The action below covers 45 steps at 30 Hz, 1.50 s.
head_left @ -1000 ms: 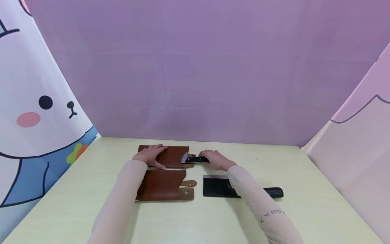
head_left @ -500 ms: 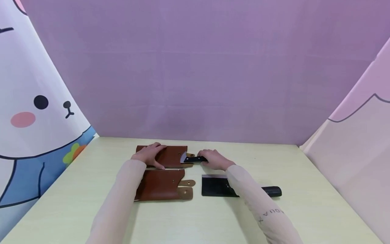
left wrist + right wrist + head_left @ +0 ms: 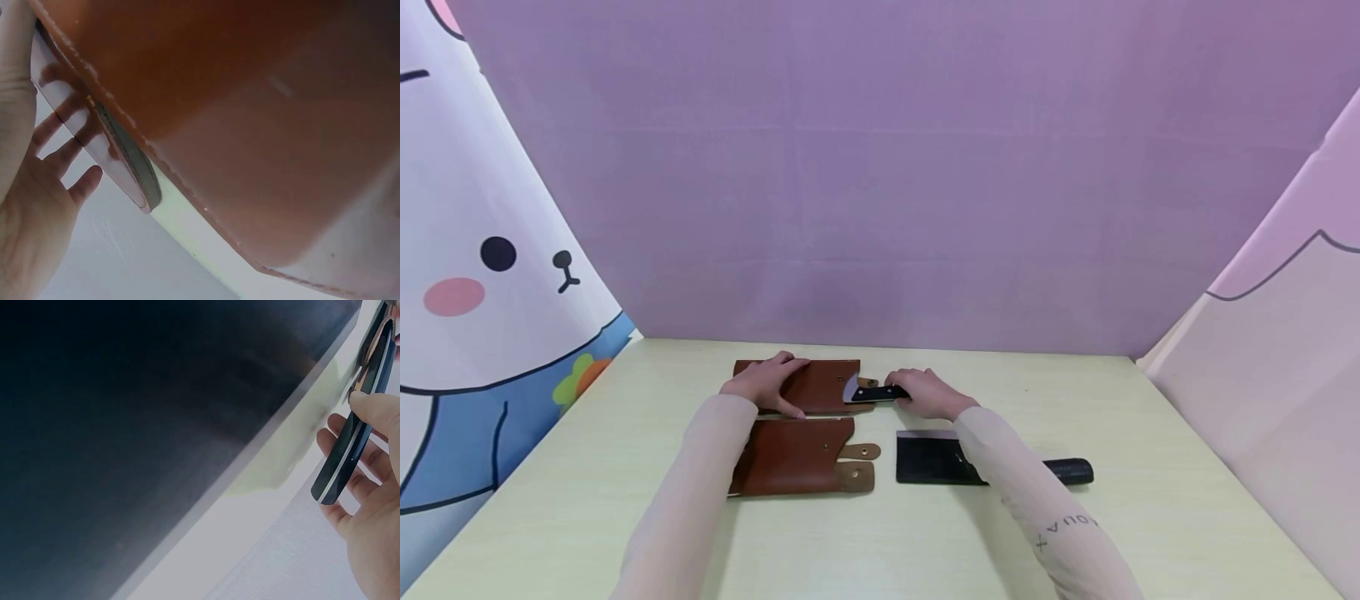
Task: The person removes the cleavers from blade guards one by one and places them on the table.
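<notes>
The left hand [image 3: 766, 384] rests spread on the far brown leather knife sheath [image 3: 820, 383], thumb near its front edge. In the left wrist view the left hand [image 3: 47, 194] shows straight, parted fingers against that sheath. A knife [image 3: 877, 393] lies at the far sheath's right end; only the blade's heel and black handle show, and the rest of the blade is hidden. The right hand [image 3: 927, 393] holds the handle's end. In the right wrist view the thumb lies on the knife handle [image 3: 344, 456], with fingers beneath.
Nearer the person lies a second brown leather sheath [image 3: 801, 457], its two strap flaps pointing right. A black-bladed cleaver [image 3: 931, 460] with a black handle lies under the right forearm. The pale table [image 3: 880, 550] ends at a purple backdrop [image 3: 880, 208].
The head view has shifted slightly. Both hands, the knife and the sheaths keep their places relative to each other.
</notes>
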### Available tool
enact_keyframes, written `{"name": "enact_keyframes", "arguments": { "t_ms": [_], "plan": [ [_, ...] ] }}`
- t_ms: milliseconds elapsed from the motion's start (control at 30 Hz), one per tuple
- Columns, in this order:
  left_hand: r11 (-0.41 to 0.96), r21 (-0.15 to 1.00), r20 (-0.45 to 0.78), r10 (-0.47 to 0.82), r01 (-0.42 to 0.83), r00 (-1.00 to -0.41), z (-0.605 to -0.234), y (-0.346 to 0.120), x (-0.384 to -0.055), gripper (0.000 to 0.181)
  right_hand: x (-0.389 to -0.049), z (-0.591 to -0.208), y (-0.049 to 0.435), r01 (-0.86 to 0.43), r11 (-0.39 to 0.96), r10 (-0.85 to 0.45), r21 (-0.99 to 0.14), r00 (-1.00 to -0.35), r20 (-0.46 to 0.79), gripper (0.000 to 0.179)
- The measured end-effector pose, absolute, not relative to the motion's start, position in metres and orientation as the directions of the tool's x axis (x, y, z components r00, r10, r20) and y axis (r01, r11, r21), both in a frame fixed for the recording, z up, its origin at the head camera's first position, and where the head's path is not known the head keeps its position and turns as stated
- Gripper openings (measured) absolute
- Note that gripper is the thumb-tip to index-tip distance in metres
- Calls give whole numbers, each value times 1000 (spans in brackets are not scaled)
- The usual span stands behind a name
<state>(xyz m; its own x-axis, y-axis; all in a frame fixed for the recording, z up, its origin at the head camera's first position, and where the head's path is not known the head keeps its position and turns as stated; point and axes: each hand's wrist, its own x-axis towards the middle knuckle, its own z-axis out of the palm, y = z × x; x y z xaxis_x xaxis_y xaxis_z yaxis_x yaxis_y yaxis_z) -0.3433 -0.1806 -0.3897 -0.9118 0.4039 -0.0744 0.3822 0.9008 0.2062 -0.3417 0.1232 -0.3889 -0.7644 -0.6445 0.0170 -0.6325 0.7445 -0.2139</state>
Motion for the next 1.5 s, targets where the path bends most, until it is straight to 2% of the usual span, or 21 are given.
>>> {"name": "enact_keyframes", "arguments": {
  "t_ms": [300, 733, 1300, 1500],
  "plan": [
    [903, 178, -90, 410, 390, -908, -390, -181, -345, 103, -342, -388, 122, -630, 748, -642, -207, -766, 12, 27],
    [891, 155, -15, 434, 426, -901, -393, -181, -346, 101, -340, -388, 121, -629, 738, -644, -245, -765, 21, 26],
    [889, 89, 78, 443, 449, -893, -383, -182, -340, 100, -340, -382, 122, -642, 737, -642, -210, -763, 80, 27],
    [887, 80, 75, 449, 455, -890, -375, -178, -336, 98, -340, -381, 125, -638, 741, -634, -210, -767, 99, 28]
  ]
}}
